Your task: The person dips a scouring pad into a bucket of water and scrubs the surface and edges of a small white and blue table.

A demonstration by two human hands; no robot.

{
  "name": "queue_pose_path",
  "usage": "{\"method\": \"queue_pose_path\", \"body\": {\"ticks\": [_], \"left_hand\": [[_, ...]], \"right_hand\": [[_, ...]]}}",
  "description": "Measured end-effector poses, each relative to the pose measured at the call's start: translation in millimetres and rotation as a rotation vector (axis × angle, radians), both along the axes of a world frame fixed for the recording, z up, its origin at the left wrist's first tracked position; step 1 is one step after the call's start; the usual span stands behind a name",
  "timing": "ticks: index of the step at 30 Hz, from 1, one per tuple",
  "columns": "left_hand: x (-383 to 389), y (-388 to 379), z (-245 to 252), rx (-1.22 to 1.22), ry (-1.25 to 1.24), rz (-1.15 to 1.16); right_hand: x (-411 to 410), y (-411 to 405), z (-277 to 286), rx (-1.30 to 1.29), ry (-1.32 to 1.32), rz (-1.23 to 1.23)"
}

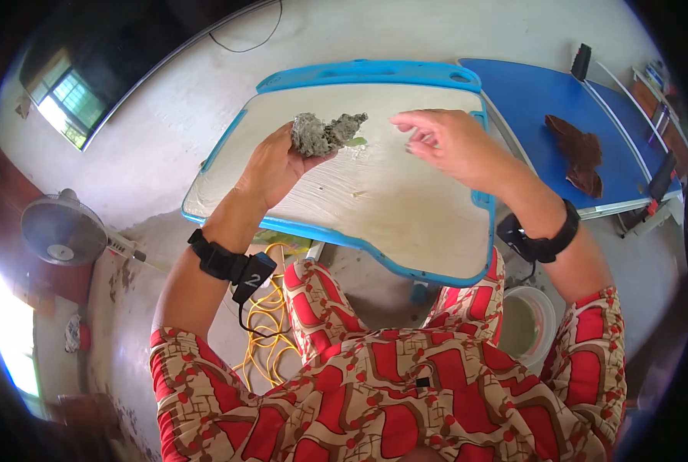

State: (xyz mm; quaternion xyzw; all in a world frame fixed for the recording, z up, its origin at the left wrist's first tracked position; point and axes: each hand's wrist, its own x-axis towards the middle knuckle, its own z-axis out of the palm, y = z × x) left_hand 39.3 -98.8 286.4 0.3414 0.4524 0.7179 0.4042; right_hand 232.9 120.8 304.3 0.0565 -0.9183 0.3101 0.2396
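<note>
A lumpy, rough grey mass (312,136) rests in my left hand (271,161), with its narrower knobbly end pointing right. What it is made of, I cannot tell. Just below that end, a small pale green piece (356,141) shows against the white tabletop. To the right, my right hand (436,138) hovers apart from the mass, index finger extended and the other fingers loosely curled. No object shows in it. Under both hands is a small blue-rimmed table (424,231) with a wet-looking white top, dotted with a few crumbs.
A blue folding table (505,98) at the right bears a dark brown crumpled cloth (577,156). On the floor stand a plastic bucket (543,323) of cloudy liquid and a tangled yellow cable (263,335). A fan (64,228) is at the left, near a wall-mounted dark screen (130,52).
</note>
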Motion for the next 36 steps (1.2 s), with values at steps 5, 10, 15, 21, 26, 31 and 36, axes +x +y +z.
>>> {"method": "queue_pose_path", "body": {"ticks": [5, 10, 15, 21, 26, 31, 36], "left_hand": [[29, 10, 13, 0.02, -0.069, -0.006], [37, 20, 9, 0.044, -0.106, -0.043], [45, 30, 8, 0.035, 0.298, -0.146], [38, 29, 6, 0.073, -0.173, -0.065], [17, 17, 2, 0.143, -0.162, 0.04], [-5, -3, -15, 0.093, -0.09, 0.14], [-17, -25, -20, 0.056, 0.06, 0.197]], "right_hand": [[-6, -9, -3, -0.048, -0.091, -0.002], [-6, -13, -4, -0.226, -0.117, 0.022], [-7, -8, -5, -0.423, -0.156, -0.047], [-1, 3, -7, -0.548, -0.228, 0.062], [23, 39, -13, -0.557, -0.227, 0.007], [64, 96, -27, -0.603, -0.252, -0.195], [116, 159, -54, -0.518, -0.297, -0.532]]}}
